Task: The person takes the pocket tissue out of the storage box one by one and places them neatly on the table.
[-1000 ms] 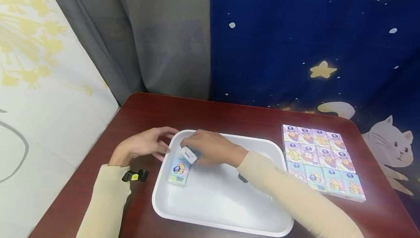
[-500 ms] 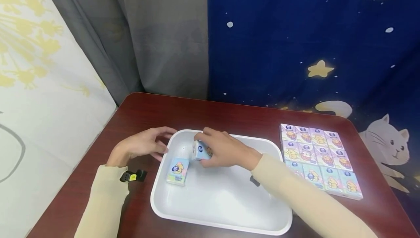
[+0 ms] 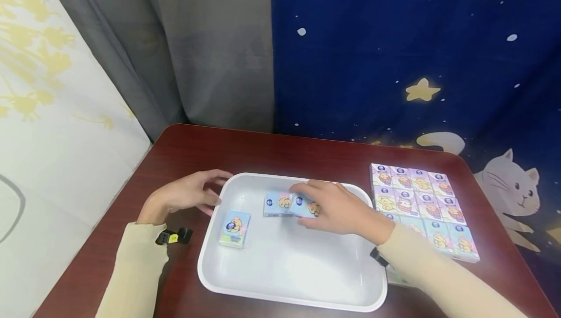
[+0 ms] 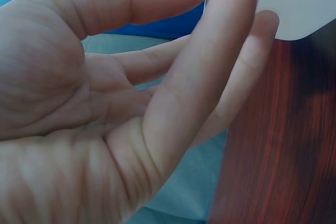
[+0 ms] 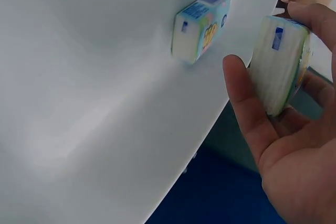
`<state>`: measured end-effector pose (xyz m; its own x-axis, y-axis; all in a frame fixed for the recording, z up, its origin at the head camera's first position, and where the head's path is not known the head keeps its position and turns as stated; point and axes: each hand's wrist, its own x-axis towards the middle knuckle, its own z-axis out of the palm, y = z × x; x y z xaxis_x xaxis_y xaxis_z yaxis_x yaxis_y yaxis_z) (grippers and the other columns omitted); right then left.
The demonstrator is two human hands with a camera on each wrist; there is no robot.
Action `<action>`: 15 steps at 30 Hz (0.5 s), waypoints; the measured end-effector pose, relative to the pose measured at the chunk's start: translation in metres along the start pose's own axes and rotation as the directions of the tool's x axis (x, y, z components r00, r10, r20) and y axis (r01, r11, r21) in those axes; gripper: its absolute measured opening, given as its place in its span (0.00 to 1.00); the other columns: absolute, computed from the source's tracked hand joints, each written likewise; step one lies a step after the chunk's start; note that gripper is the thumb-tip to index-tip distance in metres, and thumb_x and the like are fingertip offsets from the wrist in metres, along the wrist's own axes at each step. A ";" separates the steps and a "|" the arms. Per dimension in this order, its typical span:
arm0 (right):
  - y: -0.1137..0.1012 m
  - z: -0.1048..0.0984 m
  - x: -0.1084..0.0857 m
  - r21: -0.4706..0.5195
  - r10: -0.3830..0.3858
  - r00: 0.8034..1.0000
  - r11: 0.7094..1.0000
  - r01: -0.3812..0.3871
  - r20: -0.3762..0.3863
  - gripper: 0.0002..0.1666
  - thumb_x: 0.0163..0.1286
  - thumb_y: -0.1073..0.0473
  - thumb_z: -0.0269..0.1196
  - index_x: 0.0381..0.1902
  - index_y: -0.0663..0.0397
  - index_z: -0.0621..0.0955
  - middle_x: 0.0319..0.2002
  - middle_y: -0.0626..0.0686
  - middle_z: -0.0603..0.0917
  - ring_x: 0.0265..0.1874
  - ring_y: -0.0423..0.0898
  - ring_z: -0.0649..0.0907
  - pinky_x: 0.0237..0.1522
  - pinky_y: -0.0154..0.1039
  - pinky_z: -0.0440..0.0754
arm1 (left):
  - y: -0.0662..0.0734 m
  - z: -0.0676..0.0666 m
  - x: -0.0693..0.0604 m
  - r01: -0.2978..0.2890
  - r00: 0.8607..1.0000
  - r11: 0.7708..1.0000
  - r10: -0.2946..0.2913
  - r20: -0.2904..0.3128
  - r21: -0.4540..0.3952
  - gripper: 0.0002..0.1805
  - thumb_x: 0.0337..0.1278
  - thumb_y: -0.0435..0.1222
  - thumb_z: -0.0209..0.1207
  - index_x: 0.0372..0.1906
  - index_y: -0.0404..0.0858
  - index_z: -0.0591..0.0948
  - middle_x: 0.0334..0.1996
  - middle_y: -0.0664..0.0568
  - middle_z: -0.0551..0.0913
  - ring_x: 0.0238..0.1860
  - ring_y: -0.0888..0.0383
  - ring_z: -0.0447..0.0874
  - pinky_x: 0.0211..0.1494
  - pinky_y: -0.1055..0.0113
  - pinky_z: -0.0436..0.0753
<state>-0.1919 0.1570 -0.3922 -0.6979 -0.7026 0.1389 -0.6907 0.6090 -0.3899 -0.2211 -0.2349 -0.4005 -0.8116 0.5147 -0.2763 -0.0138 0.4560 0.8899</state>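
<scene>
Inside the white tray [image 3: 280, 303], a small blue tissue pack [image 3: 234, 229] lies near the left end. A second blue tissue pack [image 3: 276, 204] sits by the back wall. Just right of it my right hand [image 3: 339, 207] holds a third tissue pack [image 3: 306, 206] between thumb and fingers. In the right wrist view this held tissue pack [image 5: 278, 64] has its pale side toward the camera. My left hand [image 3: 188, 194] is at the tray's back left corner, loosely bent fingers touching the rim. The left wrist view shows the left hand [image 4: 131, 77] against the tray edge [image 4: 294, 3].
To the right of the tray, several purple and blue tissue packs [image 3: 420, 191] lie in neat rows on the dark red table [image 3: 263, 155]. My right forearm covers part of the front rows. Grey and dark blue curtains [image 3: 333, 65] hang behind the table.
My right hand has moved rightward from the tray's left end. One tissue pack now lies by the back wall, while another is in the hand. My left hand stays at the rim.
</scene>
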 end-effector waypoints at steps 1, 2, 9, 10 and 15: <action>0.002 -0.003 -0.006 -0.004 0.000 1.000 1.000 0.000 -0.009 0.37 0.68 0.43 0.79 0.72 0.45 0.82 0.56 0.50 0.87 0.39 0.40 0.82 0.35 0.32 0.82 | 0.000 0.000 0.000 0.002 1.000 1.000 -0.002 0.001 -0.001 0.38 0.70 0.25 0.67 0.80 0.27 0.66 0.66 0.30 0.78 0.49 0.41 0.93 0.45 0.49 0.94; 0.004 -0.006 -0.012 -0.001 0.010 1.000 1.000 -0.010 -0.012 0.36 0.69 0.42 0.79 0.71 0.43 0.83 0.55 0.49 0.87 0.39 0.39 0.82 0.35 0.32 0.82 | 0.000 0.000 0.000 0.003 1.000 1.000 -0.003 0.001 -0.001 0.38 0.70 0.25 0.67 0.80 0.28 0.66 0.66 0.30 0.78 0.49 0.41 0.93 0.45 0.49 0.94; 0.018 -0.028 -0.056 0.107 0.160 0.987 0.982 -0.157 -0.019 0.36 0.70 0.37 0.77 0.72 0.37 0.83 0.61 0.45 0.87 0.51 0.42 0.86 0.56 0.50 0.89 | 0.000 -0.002 -0.001 0.001 1.000 1.000 -0.001 0.000 0.004 0.38 0.70 0.25 0.66 0.81 0.28 0.66 0.66 0.30 0.78 0.50 0.40 0.91 0.46 0.48 0.94; 0.021 -0.031 -0.063 0.125 0.182 0.983 0.976 -0.178 -0.023 0.36 0.70 0.38 0.77 0.72 0.36 0.83 0.61 0.44 0.87 0.51 0.42 0.86 0.57 0.52 0.89 | -0.001 -0.002 -0.001 0.000 1.000 1.000 0.000 0.000 0.005 0.38 0.70 0.25 0.67 0.81 0.28 0.66 0.66 0.30 0.78 0.50 0.40 0.91 0.46 0.49 0.94; 0.032 -0.045 -0.096 0.209 0.348 0.937 0.918 -0.338 -0.014 0.35 0.71 0.42 0.78 0.73 0.34 0.81 0.61 0.45 0.87 0.47 0.44 0.85 0.49 0.46 0.89 | -0.001 -0.002 -0.002 -0.013 1.000 1.000 0.013 0.013 0.001 0.39 0.70 0.25 0.67 0.81 0.28 0.65 0.66 0.30 0.78 0.52 0.39 0.91 0.46 0.49 0.94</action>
<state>-0.1551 0.2604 -0.3768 -0.8973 -0.4413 0.0074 -0.3587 0.7195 -0.5947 -0.2207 -0.2380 -0.4006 -0.8040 0.5302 -0.2693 -0.0025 0.4499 0.8931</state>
